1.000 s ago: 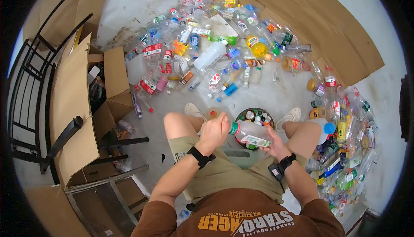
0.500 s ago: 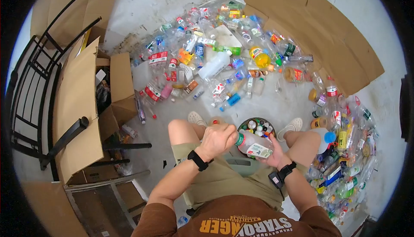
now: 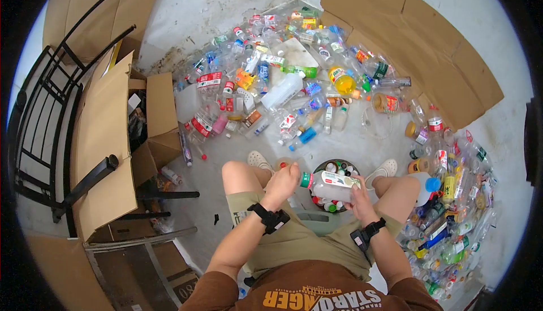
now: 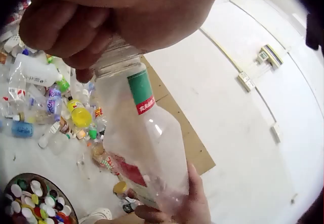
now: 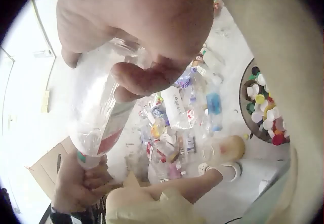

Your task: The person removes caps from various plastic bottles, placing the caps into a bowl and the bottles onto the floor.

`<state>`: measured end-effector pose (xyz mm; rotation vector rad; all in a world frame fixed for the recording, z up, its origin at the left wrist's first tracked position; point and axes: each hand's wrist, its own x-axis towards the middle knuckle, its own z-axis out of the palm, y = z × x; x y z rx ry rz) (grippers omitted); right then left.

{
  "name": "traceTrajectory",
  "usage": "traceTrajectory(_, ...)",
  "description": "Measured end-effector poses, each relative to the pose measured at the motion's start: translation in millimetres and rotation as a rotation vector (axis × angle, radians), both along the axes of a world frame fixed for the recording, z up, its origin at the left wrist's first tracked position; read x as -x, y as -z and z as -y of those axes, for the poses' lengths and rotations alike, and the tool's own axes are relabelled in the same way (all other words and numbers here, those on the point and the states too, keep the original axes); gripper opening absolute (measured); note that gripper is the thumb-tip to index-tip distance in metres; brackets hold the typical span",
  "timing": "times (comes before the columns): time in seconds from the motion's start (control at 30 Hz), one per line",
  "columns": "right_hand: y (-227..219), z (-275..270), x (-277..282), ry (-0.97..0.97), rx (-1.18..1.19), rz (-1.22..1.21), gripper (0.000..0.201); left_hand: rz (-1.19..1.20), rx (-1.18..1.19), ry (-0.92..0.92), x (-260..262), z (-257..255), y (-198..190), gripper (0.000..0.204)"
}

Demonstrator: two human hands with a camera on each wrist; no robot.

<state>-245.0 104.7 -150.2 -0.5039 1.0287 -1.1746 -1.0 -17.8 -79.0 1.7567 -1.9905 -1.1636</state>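
A clear plastic bottle (image 3: pixel 334 179) with a green and red neck band lies sideways between my two hands, over my lap. My right hand (image 3: pixel 360 199) holds its base end, fingers and thumb around the plastic in the right wrist view. My left hand (image 3: pixel 283 182) is at the mouth end with its fingers curled; in the left wrist view the left hand (image 4: pixel 121 14) grips the top of the neck, and the cap is hidden. Just beyond the bottle, a round container (image 3: pixel 315 200) of loose bottle caps stands on the floor between my feet.
A wide heap of empty bottles (image 3: pixel 283 93) spreads ahead and along the right side. Cardboard sheets (image 3: pixel 418 39) lean on the wall. To the left stand an open carton (image 3: pixel 161 99) and a black metal chair frame (image 3: pixel 37 135). A large jug with a blue cap (image 3: pixel 432 185) sits by my right knee.
The bottle has turned about its length, its white label now facing farther up. My left wrist has rotated, showing more of its strapped device, and the head view has shifted slightly.
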Motion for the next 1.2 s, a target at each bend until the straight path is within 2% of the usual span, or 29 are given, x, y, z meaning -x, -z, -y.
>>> traceTrajectory(0.1,-9,2,-2,0.007,-0.185,-0.015,0.052,0.119,0.050,-0.023,11,-12,-28,0.044)
traceTrajectory(0.17,-3,5,6,-0.092,-0.345,0.144,0.057,0.173,0.149,0.001,18,-21,-43,0.036)
traceTrajectory(0.27,-2,6,16,-0.228,-0.512,0.366,0.059,0.046,0.471,0.206,11,-28,-35,0.021)
traceTrajectory(0.37,-13,8,16,-0.306,-0.579,0.492,0.056,-0.180,0.834,0.408,8,-20,-51,0.014)
traceTrajectory(0.4,-16,8,15,-0.323,-0.590,0.519,0.055,-0.168,0.813,0.425,5,-18,-50,0.014)
traceTrajectory(0.47,5,5,16,-0.246,-0.554,0.499,0.060,-0.143,0.772,0.459,0,-15,-46,0.013)
traceTrajectory(0.6,6,3,8,-0.062,-0.399,0.321,0.061,-0.136,0.662,0.312,4,-12,-37,0.012)
traceTrajectory(0.7,1,4,4,0.003,-0.247,0.191,0.062,-0.115,0.597,0.168,8,-21,-28,0.012)
traceTrajectory(0.77,7,1,11,-0.090,-0.285,0.222,0.063,-0.105,0.584,0.120,8,-26,-26,0.013)
traceTrajectory(0.8,8,1,15,-0.136,-0.304,0.237,0.064,-0.126,0.614,0.193,9,-25,-30,0.013)
traceTrajectory(0.9,9,2,26,-0.489,-0.431,0.627,0.065,-0.156,0.686,0.377,5,-27,-52,0.016)
traceTrajectory(0.97,6,2,21,-0.474,-0.376,0.707,0.069,-0.140,0.730,0.456,5,-23,-68,0.018)
traceTrajectory(1.0,2,4,16,-0.469,-0.347,0.746,0.072,-0.109,0.631,0.400,5,-18,-67,0.020)
traceTrajectory(1.1,-43,6,-14,-0.032,-0.184,0.299,0.072,-0.035,0.333,0.187,2,-5,-52,0.032)
traceTrajectory(1.13,-21,9,-15,0.061,-0.013,0.133,0.073,-0.025,0.233,0.090,4,-1,-41,0.038)
traceTrajectory(1.17,-4,5,-7,0.021,0.079,0.072,0.071,-0.015,0.130,-0.006,4,3,-29,0.045)
traceTrajectory(1.2,2,4,-2,-0.017,0.169,0.010,0.069,0.003,0.089,-0.021,2,6,-14,0.049)
